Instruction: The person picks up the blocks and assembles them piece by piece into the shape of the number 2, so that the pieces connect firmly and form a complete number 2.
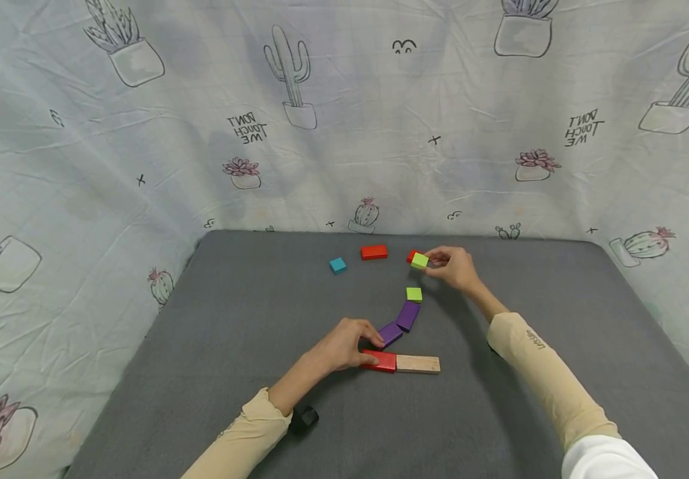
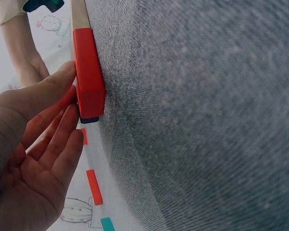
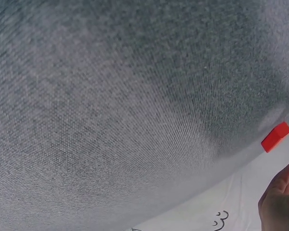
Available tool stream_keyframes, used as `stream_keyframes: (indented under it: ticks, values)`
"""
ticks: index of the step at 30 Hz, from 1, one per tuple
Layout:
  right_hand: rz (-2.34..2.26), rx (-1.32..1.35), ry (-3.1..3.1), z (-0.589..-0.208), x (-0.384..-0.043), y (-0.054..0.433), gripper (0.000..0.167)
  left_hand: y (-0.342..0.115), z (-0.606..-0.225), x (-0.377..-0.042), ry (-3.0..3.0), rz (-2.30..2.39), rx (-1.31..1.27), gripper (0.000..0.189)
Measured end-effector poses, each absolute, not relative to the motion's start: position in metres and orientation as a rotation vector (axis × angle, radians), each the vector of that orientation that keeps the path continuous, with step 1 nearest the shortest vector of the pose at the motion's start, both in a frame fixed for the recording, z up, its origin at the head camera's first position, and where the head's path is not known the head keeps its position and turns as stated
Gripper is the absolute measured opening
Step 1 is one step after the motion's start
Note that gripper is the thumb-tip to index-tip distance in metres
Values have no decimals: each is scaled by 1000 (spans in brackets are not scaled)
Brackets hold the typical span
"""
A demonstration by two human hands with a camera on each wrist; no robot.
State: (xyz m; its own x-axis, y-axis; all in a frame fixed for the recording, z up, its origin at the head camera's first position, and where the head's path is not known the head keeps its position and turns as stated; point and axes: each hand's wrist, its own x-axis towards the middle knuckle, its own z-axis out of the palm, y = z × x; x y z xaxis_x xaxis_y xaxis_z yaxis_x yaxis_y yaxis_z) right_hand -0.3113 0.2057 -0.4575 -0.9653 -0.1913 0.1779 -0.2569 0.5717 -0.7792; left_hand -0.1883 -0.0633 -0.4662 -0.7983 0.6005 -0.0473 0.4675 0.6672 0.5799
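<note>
My right hand (image 1: 453,267) pinches a lime green block (image 1: 419,261) between thumb and fingertips, over the far part of the table. A red block (image 1: 412,255) is partly hidden behind it. My left hand (image 1: 344,346) rests its thumb on top of a red block (image 1: 383,362). Its index fingertip is right by a purple block (image 1: 389,334). In the left wrist view, the other fingers of that hand (image 2: 43,125) are extended beside the red block (image 2: 89,72). Only part of my right hand (image 3: 282,199) enters the right wrist view, at the lower right edge.
A plain wooden block (image 1: 418,364) lies end to end with the near red block. Another purple block (image 1: 408,316) and a lime green block (image 1: 413,294) continue a curved row. Farther back lie a red block (image 1: 374,252) and a blue block (image 1: 338,265). Printed cloth (image 1: 344,166) hangs behind the grey table.
</note>
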Motion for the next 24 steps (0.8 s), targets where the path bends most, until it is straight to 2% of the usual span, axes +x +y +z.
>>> stream_keyframes:
  ticks: [24]
  values:
    - [1155, 655, -2759, -467, -312, 204, 28, -65, -470, -187, 2657, 883, 970, 24]
